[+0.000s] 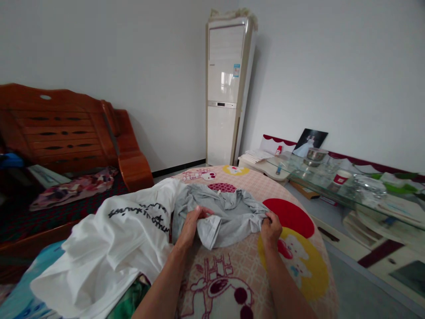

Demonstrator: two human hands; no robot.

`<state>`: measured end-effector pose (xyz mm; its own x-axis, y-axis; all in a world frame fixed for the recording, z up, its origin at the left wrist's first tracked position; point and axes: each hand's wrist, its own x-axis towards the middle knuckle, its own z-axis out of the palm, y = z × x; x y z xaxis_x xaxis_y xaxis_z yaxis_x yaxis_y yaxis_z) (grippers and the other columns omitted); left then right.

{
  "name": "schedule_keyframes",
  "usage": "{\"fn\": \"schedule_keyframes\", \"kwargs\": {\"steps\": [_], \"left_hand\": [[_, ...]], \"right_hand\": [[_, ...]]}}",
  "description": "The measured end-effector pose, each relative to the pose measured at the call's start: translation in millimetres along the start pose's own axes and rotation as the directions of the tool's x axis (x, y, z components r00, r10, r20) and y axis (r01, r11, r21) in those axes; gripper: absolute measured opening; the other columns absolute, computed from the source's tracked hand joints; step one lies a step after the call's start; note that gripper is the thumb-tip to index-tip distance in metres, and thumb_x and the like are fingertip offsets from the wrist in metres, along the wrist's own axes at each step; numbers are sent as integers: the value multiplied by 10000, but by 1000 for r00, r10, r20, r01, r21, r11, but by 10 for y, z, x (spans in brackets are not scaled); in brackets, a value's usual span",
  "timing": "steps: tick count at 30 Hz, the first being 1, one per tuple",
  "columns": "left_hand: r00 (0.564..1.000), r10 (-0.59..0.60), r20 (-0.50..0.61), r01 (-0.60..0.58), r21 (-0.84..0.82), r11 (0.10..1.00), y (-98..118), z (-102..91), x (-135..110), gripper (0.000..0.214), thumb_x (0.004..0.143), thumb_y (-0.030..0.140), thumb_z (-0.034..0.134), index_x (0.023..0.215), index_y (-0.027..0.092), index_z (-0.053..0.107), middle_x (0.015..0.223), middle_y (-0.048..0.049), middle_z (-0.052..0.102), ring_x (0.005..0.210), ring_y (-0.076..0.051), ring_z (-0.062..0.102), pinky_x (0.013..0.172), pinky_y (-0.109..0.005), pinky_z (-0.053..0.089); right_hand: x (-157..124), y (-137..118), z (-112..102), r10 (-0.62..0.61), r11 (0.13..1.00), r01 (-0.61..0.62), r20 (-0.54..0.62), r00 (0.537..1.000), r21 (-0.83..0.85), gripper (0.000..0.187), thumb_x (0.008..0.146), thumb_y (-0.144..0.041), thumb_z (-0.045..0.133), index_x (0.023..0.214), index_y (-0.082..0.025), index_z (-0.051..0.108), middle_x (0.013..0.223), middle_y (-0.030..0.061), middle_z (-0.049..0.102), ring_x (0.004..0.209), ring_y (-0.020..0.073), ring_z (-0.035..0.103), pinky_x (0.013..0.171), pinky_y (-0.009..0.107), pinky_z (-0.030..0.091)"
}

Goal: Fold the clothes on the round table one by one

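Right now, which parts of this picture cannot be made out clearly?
Head view, left hand: fingertips hidden in a fold of the grey garment.
Head view, right hand: fingertips buried in the same cloth.
Head view, white shirt: black lettering creased, unreadable.
Head view, air conditioner: blue label too small to read.

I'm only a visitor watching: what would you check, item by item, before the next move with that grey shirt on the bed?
1. Grip of the left hand on the grey shirt: ok, the fingers pinch a folded edge.
2. Grip of the right hand on the shirt's other side: ok, it is closed on the cloth.
3. Grey shirt lying flat: not ok, it is bunched and creased.
4. White shirt kept apart from the grey one: not ok, the two meet at the grey shirt's left edge.
5. Room on the blanket in front of the hands: ok, nothing lies there.
6. Sleeves laid out: cannot tell, they are lost in the folds.
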<state>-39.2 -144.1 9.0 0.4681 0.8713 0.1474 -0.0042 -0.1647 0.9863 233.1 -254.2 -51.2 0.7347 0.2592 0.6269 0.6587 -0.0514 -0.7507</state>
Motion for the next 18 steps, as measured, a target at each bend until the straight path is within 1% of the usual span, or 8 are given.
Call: {"fn": "schedule_keyframes", "kwargs": {"steps": [1, 3, 4, 6, 8, 11, 15, 18], "left_hand": [[997, 17, 73, -22, 77, 997, 3, 30, -7, 602, 867, 629, 338, 853, 142, 692, 655, -48, 641, 578, -157, 545, 542, -254, 395], [977, 19, 211, -72, 246, 967, -1, 110, -18, 600, 874, 618, 347, 870, 142, 714, 668, -51, 670, 592, -168, 564, 569, -262, 412], [968, 16, 252, -103, 336, 936, -9, 150, -17, 594, 875, 612, 352, 860, 147, 722, 668, -49, 679, 608, -176, 578, 590, -267, 423], [954, 22, 300, -170, 477, 863, -44, 213, 1, 582, 861, 612, 370, 807, 159, 730, 674, -51, 691, 669, -204, 615, 636, -278, 439], [951, 26, 308, -199, 545, 814, -97, 239, 43, 588, 853, 623, 364, 808, 166, 730, 691, -48, 700, 683, -214, 628, 638, -278, 444], [954, 28, 298, -204, 577, 791, -181, 226, 121, 612, 840, 643, 345, 808, 169, 731, 694, -44, 708, 664, -210, 633, 622, -269, 454], [961, 33, 274, -198, 603, 772, -229, 206, 174, 604, 822, 657, 360, 776, 177, 725, 680, -40, 707, 656, -205, 634, 610, -257, 459], [964, 32, 265, -194, 616, 763, -211, 220, 168, 572, 820, 642, 377, 772, 186, 720, 692, -35, 707, 659, -203, 634, 611, -253, 458]], "right_hand": [[-2, -41, -11, -4, 1000, 4, 15, 1000, -5, 240, 690, -225, 417, 775, -168, 634, 865, 115, 669, 892, 252, 597, 880, 401, 454], [-13, -121, -34, -2, 1000, 2, 33, 999, -18, 230, 690, -193, 406, 766, -172, 623, 843, 103, 658, 878, 242, 587, 879, 393, 449], [-20, -152, -42, 2, 999, 0, 40, 999, -43, 228, 688, -177, 405, 765, -179, 619, 840, 90, 656, 874, 231, 584, 878, 376, 449], [-36, -191, -48, 15, 995, -10, 51, 999, -100, 232, 686, -140, 403, 767, -185, 616, 847, 76, 655, 880, 215, 578, 876, 351, 447], [-48, -205, -43, 27, 988, -18, 60, 998, -152, 243, 694, -113, 407, 787, -185, 620, 881, 71, 655, 907, 206, 572, 888, 337, 440], [-56, -221, -32, 63, 986, -50, 78, 995, -159, 248, 706, -77, 416, 807, -179, 618, 953, 83, 646, 960, 206, 555, 929, 346, 414], [-78, -276, -35, 159, 974, -148, 55, 986, -170, 259, 690, -56, 427, 808, -180, 621, 952, 85, 649, 985, 210, 551, 946, 349, 404], [-134, -348, -36, 238, 956, -234, 2, 971, -178, 284, 693, -52, 417, 827, -180, 632, 944, 88, 656, 985, 216, 554, 946, 360, 402]]}}
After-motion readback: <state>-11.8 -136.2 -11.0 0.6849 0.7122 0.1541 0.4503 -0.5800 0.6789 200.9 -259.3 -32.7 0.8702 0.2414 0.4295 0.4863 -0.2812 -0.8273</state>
